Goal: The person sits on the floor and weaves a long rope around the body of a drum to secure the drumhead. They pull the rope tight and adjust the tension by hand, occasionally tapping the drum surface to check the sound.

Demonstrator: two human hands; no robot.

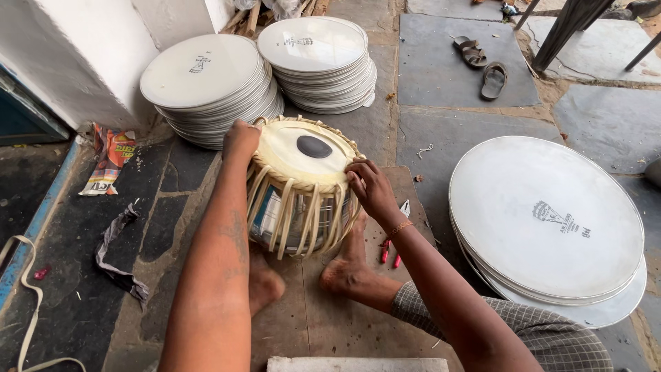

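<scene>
A small drum (pixel 301 186) sits tilted on the stone floor (pixel 441 131) in the middle of the scene, braced between the person's two bare feet (pixel 344 272); its pale skin head carries a black round spot (pixel 314 146), and cream straps (pixel 286 213) run down its shiny metal body from a braided rim. The left hand (pixel 240 140) is curled over the far left edge of the rim, its grip closed on the braid there. The right hand (pixel 370 186) presses on the near right edge, fingers bent onto the rim and strap tops, gripping the drum's edge; a thin bangle (pixel 399 228) circles that wrist. Just right of the right foot, a pair of red-handled pliers (pixel 394 241) lies on the floor, partly hidden by the forearm. Beyond the drum, at the far side, two stacks of white round drumheads (pixel 206 76) stand side by side against a white wall (pixel 82 48). To the right lies a much larger stack of wide white discs (pixel 551 220), close to the person's checked sleeve (pixel 551 337). On the left, a crumpled printed wrapper (pixel 110 158) and a grey rag (pixel 117 255) rest on the dark floor, with a pale strap (pixel 27 296) looping at the near left. A pair of sandals (pixel 482 65) lies far off, toward the upper right.
</scene>
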